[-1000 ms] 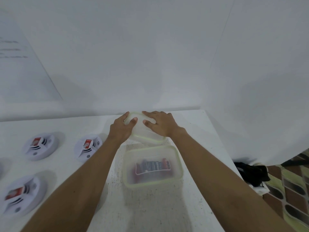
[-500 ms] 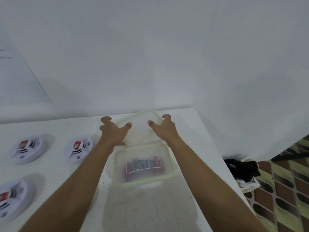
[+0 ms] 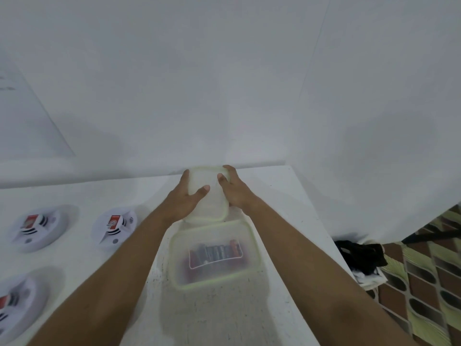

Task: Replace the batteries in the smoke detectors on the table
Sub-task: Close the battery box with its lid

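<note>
A translucent plastic container (image 3: 174, 248) with a greenish rim stands open on the white table (image 3: 274, 186). A pack of batteries (image 3: 215, 253) lies inside it. Just behind it, both hands grip the container's translucent lid (image 3: 212, 208), tilted up off the table. My left hand (image 3: 184, 198) holds its left edge, thumb on top. My right hand (image 3: 234, 189) holds its right edge. Three white round smoke detectors lie at the left: one (image 3: 114, 224) nearest the container, one (image 3: 35, 227) further left, one (image 3: 15, 303) at the front left.
A white wall runs right behind the table's far edge. The table's right edge drops to a patterned floor (image 3: 424, 283), where a dark bundle (image 3: 359, 253) lies on something white.
The hands let go of the lid half a second ago with fingers spread. They have closed on its two sides again and raised it, further back toward the wall.
</note>
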### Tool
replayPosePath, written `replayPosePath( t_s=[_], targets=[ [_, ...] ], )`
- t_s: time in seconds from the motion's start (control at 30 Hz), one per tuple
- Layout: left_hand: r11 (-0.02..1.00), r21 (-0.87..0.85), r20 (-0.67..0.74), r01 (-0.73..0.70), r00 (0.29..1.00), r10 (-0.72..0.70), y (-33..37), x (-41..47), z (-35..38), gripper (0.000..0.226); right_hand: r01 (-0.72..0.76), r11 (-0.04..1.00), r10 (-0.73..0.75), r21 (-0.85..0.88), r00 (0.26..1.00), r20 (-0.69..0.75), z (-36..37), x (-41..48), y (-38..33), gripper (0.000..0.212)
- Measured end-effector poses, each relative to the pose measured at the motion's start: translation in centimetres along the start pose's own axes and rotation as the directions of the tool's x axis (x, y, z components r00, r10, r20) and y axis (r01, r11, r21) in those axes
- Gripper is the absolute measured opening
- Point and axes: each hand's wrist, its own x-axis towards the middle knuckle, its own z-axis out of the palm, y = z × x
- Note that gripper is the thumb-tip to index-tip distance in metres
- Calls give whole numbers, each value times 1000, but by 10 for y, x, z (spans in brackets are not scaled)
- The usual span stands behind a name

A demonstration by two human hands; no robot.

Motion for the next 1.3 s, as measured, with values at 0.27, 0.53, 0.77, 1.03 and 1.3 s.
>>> replayPosePath(
  t_s=[0.27,0.53,0.77,1.03,1.3],
  targets=[
    [999,-37,-56,-12,998,10,-11,5,5,86,-26,1000,25,-5,1000,-18,2,8,7,47],
    [997,-52,46,-52,997,55,-7,6,-1,76,-14,1000,14,17,1000,18,1,11,8,44],
    [982,188,-69,-34,996,48,2,16,-11,80,31,998,-20,63,987,-162,-12,0,16,43],
    [906,407,-424,118,902,74,14,-5,6,73,41,991,-2,127,956,-293,-23,-33,34,52],
    [980,121,-392,159,915,-100,8,-29,4,77,-108,983,116,151,992,-52,-27,-56,31,60]
  ],
)
